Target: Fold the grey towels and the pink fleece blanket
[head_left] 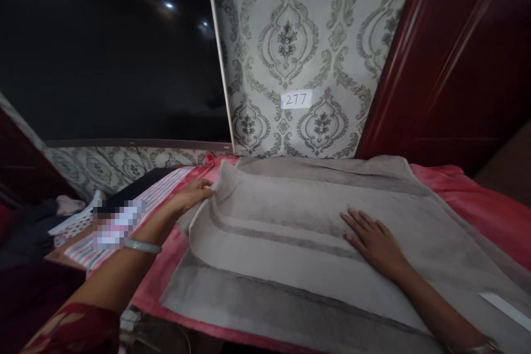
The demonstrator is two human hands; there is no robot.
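A large grey plush cloth lies spread in front of me, with light and dark bands and a layer folded over itself. Its left side is lifted, and the raised edge curves up from the layer below. My left hand holds this edge near the far left corner, fingers closed on the fabric. Flat on the middle right of the cloth rests my right hand, its fingers stretched out and slightly apart. Part of the cloth's near side is hidden under my right forearm.
Under the cloth is a pink-red cover. Striped fabric lies at the left, beside a polka-dotted cloth. Behind stand a dark screen, patterned wallpaper with a paper label, and a dark red door. A white strip lies at right.
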